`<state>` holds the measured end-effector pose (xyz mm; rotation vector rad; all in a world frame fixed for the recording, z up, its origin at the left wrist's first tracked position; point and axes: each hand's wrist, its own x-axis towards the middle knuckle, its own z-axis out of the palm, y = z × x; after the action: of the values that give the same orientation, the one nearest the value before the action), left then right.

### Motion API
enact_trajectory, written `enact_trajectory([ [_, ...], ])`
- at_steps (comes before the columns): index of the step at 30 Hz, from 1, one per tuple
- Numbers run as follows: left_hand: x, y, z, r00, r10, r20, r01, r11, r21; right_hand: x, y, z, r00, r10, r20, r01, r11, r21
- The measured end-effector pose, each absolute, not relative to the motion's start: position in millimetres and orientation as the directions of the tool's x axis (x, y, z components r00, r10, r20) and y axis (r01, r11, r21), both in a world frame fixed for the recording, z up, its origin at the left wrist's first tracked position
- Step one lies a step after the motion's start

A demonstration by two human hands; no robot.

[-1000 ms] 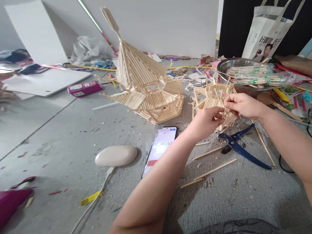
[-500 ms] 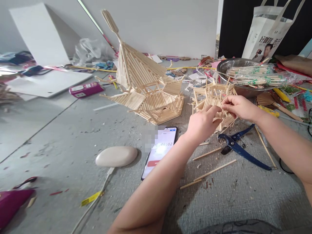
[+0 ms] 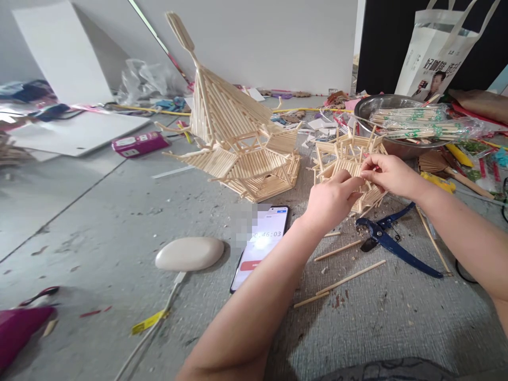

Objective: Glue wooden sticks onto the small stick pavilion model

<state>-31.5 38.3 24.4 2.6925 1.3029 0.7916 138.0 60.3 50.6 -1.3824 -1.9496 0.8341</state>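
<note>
Both my hands are at the smaller wooden stick structure, right of the middle. My left hand reaches over its front left side with the fingers bent together; what they grip is hidden. My right hand pinches at the structure's right side, and anything between thumb and finger is too small to tell. A larger stick model with a tall pointed roof stands to the left. Blue cutters lie open on the floor, near several loose sticks.
A phone with a running timer lies left of my left forearm. Farther left are a white oval device with a cable and a purple packet. A metal bowl holds wrapped chopsticks; behind it stands a white bag.
My left hand's fingers have shifted slightly at the small structure. My right hand stays almost in place. The phone's timer has advanced by one second.
</note>
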Motion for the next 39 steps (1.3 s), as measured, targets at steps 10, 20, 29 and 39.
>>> enact_trajectory([
  [10, -30.7, 40.0, 6.9, 0.574, 0.589, 0.568, 0.71, -0.704, 0.013, 138.8, 61.7, 46.6, -0.259, 0.956, 0.138, 0.538, 0.261, -0.801],
  [20, -34.5, 48.1, -6.2, 0.595, 0.539, 0.597, 0.624, -0.777, 0.079, 140.2, 57.2, 44.9, -0.214, 0.976, 0.044, 0.365, 0.122, -0.923],
  [29, -35.5, 51.7, -8.5, 0.571, 0.283, 0.77, 0.557, -0.823, -0.111, 140.6, 56.8, 43.7, -0.211, 0.976, 0.052, 0.334, 0.122, -0.935],
  [39, -31.1, 54.2, -12.2, 0.39, 0.229, 0.892, 0.568, -0.822, -0.037, 141.7, 58.6, 40.4, -0.205, 0.976, 0.074, 0.365, 0.147, -0.919],
])
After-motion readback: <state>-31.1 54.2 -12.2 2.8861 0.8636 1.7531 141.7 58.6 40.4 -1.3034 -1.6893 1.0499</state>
